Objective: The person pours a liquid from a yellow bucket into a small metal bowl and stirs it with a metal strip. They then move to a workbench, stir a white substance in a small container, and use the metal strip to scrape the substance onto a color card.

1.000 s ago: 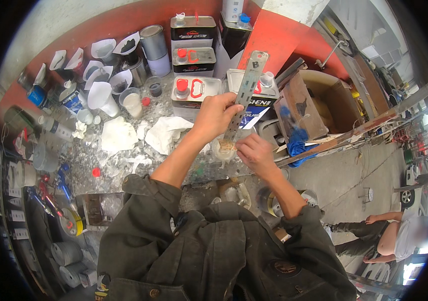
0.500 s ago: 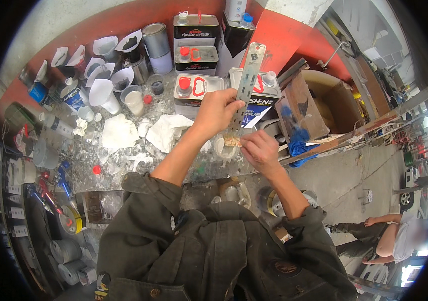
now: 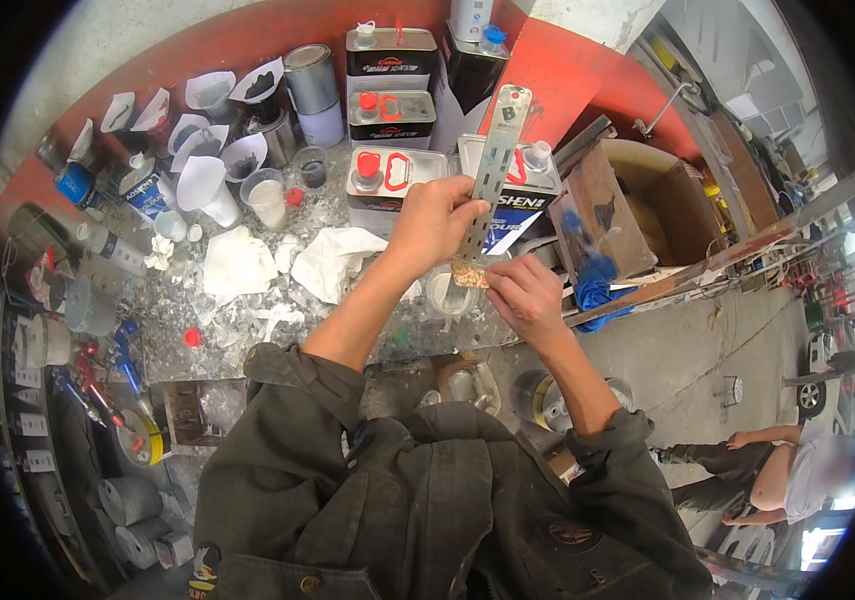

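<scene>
Holds the long, flat, silver-grey slotted metal strip [image 3: 498,150] in the left hand [image 3: 434,222], beyond the small, round, whitish cup [image 3: 444,303], pinching one edge between thumb and bent fingers. Points the strip's long axis down toward the cup, with the top end slanting away and to the cup's right. Pinches the small, flat, tan-and-brown speckled piece [image 3: 468,275] in the right hand [image 3: 529,300], with thumb and fingertips pressed together on its right end, just right of the cup. Sets that piece crosswise to the strip, at the strip's lower end and over the far side of the cup; seems to touch the metal there, but cannot tell for certain. Has the right hand nearer the cup, the left farther off and higher along the strip. Slants the left forearm in from the cup's near left, with knuckles turned up; angles the right forearm in from the near right, with fingers curled and pointing left toward the cup. Shows, left of the cup, the crumpled white paper sheet [image 3: 335,264] on the paint-spattered grey workbench [image 3: 169,352], and, beyond the cup, the boxy metal can with a red cap [image 3: 372,205].
</scene>
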A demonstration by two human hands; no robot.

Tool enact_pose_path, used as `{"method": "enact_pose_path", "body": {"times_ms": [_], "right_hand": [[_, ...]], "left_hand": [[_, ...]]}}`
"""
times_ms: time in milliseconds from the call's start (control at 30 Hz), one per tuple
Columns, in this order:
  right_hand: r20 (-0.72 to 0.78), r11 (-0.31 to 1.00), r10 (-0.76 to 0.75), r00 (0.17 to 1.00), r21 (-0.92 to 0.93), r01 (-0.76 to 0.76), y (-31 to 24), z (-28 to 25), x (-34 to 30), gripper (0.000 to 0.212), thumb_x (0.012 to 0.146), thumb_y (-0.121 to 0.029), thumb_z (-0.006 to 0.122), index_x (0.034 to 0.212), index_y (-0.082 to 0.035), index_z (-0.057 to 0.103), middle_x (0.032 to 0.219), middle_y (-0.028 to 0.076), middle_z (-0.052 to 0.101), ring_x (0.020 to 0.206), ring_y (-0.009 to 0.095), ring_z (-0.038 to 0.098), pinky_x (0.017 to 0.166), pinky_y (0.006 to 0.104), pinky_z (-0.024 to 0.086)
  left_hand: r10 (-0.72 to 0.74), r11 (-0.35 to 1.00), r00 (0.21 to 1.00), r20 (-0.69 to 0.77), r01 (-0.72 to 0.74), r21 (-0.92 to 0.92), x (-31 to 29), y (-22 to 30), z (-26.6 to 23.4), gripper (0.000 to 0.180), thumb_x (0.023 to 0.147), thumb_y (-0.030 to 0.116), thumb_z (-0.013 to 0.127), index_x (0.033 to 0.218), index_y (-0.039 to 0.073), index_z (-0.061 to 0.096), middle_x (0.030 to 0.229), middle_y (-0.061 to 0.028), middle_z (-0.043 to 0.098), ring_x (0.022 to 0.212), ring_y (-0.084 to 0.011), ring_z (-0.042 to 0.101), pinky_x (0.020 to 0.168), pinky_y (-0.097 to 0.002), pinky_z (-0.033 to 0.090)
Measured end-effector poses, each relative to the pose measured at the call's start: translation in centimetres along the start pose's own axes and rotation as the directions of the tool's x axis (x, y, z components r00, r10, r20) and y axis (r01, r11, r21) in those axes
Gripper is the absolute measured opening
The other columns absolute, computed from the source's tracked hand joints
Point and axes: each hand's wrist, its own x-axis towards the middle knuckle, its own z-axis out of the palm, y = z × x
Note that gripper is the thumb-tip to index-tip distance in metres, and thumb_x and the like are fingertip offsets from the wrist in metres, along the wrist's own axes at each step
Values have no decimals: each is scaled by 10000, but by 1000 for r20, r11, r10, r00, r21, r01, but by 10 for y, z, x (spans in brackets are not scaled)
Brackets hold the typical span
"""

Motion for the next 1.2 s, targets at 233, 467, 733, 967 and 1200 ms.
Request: {"method": "enact_pose_path", "body": {"times_ms": [233,467,733,967,1200], "right_hand": [[152,999,-52,987,-2,53,1,33,-41,268,638,-49,791,873,-80,666,894,17,673,774,211,643,624,324,529],[78,1000,-3,997,14,2,-11,12,-17,242,655,-40,774,872,-80,675,852,12,653,773,196,647,626,324,537],[60,999,-50,997,9,50,0,14,-8,282,622,-37,792,880,-76,684,870,20,657,766,206,637,621,333,525],[134,998,-67,989,-3,68,-5,31,-32,217,664,-71,769,860,-80,675,847,11,630,769,194,612,632,324,530],[190,998,-5,982,61,-7,-7,41,-46,200,681,-55,765,863,-82,686,831,13,637,779,202,626,644,326,535]], "left_hand": [[-23,999,1000,10,23,24,2,10,-7,172,871,135,740,919,-24,693,762,-208,698,654,-327,689,599,-392,497],[1,1000,1000,-15,-1,10,3,5,-7,169,868,128,737,933,-25,700,782,-209,707,684,-335,701,618,-387,511],[-40,999,999,15,40,-8,4,7,-4,172,873,129,733,932,-28,698,792,-212,711,700,-332,706,630,-389,517],[-45,999,999,12,45,-7,8,9,-5,167,874,128,734,943,-21,702,797,-206,715,695,-324,702,633,-395,515],[0,999,1000,-27,-1,-37,10,5,-6,162,874,122,732,954,-16,709,794,-201,715,686,-323,701,633,-386,519]]}}
